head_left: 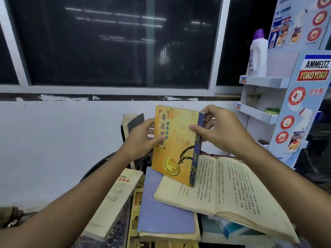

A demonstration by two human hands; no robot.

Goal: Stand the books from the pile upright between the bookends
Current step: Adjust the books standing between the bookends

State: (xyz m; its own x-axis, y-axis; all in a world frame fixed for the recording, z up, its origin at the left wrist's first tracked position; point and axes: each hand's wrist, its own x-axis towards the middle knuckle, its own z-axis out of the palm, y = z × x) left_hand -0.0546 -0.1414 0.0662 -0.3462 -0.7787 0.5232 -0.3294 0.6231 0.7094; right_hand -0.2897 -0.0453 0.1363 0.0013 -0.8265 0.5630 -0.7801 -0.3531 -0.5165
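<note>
A yellow book [176, 151] with a blue spine is held upright above the pile, its lower corner touching an open book [225, 187]. My left hand [141, 138] grips its left edge, thumb on the cover. My right hand [220, 129] grips the top of the spine, thumb on the cover and fingers behind. Behind my left hand a book [133, 122] stands upright against a dark bookend; the bookend is mostly hidden. The pile also holds a lilac-covered book [161, 212] and a cream book [116, 199] lying on its left.
A white wall and dark window rise behind the pile. At the right stands a cardboard display rack [265, 104] with shelves, a white bottle with a purple cap [258, 54] on top. A blue-and-white box [231, 228] lies under the open book.
</note>
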